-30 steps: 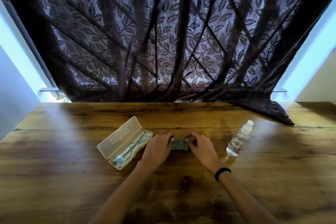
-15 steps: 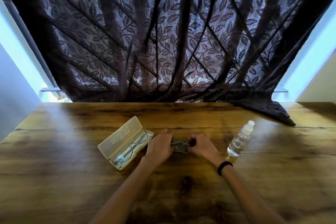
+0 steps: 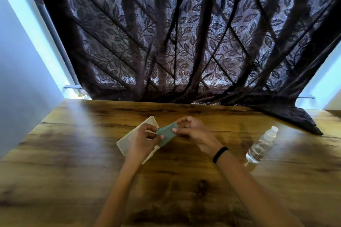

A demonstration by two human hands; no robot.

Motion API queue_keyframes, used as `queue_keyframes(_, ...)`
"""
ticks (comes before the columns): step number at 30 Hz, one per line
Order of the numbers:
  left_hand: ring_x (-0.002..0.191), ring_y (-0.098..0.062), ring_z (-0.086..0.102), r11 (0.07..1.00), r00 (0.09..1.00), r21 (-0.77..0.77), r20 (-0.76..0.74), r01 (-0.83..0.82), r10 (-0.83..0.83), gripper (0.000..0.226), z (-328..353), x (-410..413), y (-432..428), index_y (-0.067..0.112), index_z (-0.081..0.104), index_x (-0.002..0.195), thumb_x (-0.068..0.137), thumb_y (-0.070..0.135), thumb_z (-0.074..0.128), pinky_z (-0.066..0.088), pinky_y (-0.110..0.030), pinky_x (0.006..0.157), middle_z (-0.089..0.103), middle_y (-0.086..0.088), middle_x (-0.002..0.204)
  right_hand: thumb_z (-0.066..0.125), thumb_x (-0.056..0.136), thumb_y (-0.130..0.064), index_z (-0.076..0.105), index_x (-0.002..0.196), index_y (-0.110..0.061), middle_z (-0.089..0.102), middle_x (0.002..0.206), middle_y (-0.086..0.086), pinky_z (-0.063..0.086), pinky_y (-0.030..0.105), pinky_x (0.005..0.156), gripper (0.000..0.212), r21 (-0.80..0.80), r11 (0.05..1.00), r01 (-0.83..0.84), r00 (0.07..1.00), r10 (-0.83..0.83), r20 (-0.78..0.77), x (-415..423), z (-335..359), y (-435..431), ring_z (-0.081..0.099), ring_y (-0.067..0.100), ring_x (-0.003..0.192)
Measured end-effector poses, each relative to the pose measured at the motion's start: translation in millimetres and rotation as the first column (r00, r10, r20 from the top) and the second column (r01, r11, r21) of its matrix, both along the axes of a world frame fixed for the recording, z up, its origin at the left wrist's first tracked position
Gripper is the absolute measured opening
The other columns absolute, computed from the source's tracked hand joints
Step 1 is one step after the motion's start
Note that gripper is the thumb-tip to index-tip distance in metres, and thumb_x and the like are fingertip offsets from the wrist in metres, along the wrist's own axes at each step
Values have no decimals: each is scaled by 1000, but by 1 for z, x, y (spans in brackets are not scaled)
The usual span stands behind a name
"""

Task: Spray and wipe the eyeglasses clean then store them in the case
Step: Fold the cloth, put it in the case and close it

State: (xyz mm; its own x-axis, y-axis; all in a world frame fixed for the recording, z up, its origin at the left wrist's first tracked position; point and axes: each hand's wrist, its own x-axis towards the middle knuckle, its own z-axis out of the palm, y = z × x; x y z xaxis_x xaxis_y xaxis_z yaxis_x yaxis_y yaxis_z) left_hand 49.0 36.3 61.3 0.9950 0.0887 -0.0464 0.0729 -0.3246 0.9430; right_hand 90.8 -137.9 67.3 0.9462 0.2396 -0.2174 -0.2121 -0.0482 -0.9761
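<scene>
Far left, wall (image 3: 22,79): pale and plain, it stands beside the left edge of the table.
Table (image 3: 73,171): brown wood with dark grain; it carries all the things below.
Case (image 3: 127,139): cream colour, lying open on the table at a slant. Its lid is turned out to the left, and the left hand covers most of the tray.
Eyeglasses: I cannot see them, because the left hand hides the inside of the case.
Left hand (image 3: 143,141): raised over the case, fingers curled. Thumb and fingertips pinch the lower left end of the cloth.
Cloth (image 3: 167,134): grey-green and folded into a narrow strip. It is held up off the table between both hands, tilted upward to the right.
Right hand (image 3: 197,134): fingers bent, with thumb and forefinger pinching the upper right end of the cloth.
Wristband (image 3: 220,154): black, around the right wrist.
Spray bottle (image 3: 260,147): clear with a white cap and some liquid inside. It stands on the table to the right of the right hand, apart from it.
Curtain (image 3: 184,33): dark with a leaf pattern, hanging behind the table. Its lower right corner lies on the table top.
</scene>
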Motion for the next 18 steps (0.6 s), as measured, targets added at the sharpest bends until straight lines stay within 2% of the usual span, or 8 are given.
queue_keyframes(2, 70, -18, 61, 996, 996, -13, -11, -93, 92, 20, -2, -5, 15, 13, 52, 94, 80, 13, 67, 45, -22, 49, 66, -15, 95, 69, 77, -4, 56, 97, -9, 66, 95, 9, 57, 21, 66, 24, -35, 999, -38, 999, 39, 37, 2, 3, 20, 66, 14, 81)
queue_keyframes(5, 65, -14, 61, 971, 973, 69, 47, -231, 228, 19, -11, -13, 30, 17, 53, 89, 80, 13, 69, 44, -13, 41, 68, -14, 96, 68, 78, -4, 57, 99, -4, 64, 102, 19, 55, 17, 62, 24, -203, 975, -88, 983, 118, 138, 2, 2, 44, 61, 12, 77)
queue_keyframes(7, 63, -12, 60, 951, 959, 142, 104, -276, 263, 20, -16, -17, 34, 17, 52, 89, 79, 11, 69, 43, -10, 38, 68, -15, 99, 69, 78, -6, 58, 100, -2, 62, 99, 17, 56, 24, 69, 25, -340, 937, -85, 961, 166, 219, 3, 0, 56, 61, 16, 81)
queue_keyframes(9, 60, -7, 58, 936, 953, 198, 152, -290, 263, 21, -21, -18, 36, 17, 50, 87, 79, 10, 69, 41, -9, 36, 68, -17, 100, 70, 78, -10, 59, 99, -4, 64, 100, 13, 56, 36, 79, 25, -473, 879, -54, 937, 209, 281, 6, -4, 63, 62, 22, 89)
queue_keyframes(11, 59, -3, 57, 918, 947, 259, 195, -301, 256, 21, -24, -19, 36, 16, 50, 88, 80, 10, 68, 41, -8, 36, 69, -18, 99, 70, 78, -13, 60, 99, -8, 65, 103, 10, 55, 40, 81, 23, -569, 821, -34, 913, 257, 316, 7, -9, 68, 62, 21, 93)
queue_keyframes(15, 77, -18, 66, 825, 941, 461, 244, -327, 236, 20, -26, -23, 32, 13, 55, 98, 81, 14, 66, 36, -7, 36, 68, -11, 104, 69, 79, -21, 60, 99, -14, 63, 106, 4, 55, 33, 80, 24, -671, 741, 24, 865, 321, 385, 9, -19, 73, 58, 13, 90)
queue_keyframes(18, 72, -12, 55, 761, 919, 537, 340, -364, 200, 24, -21, -24, 36, 11, 57, 100, 80, 17, 68, 29, -6, 43, 62, -9, 104, 67, 81, -22, 59, 103, -14, 57, 109, 3, 51, 24, 76, 25, -660, 744, 101, 839, 293, 459, 12, -22, 67, 54, 11, 91)
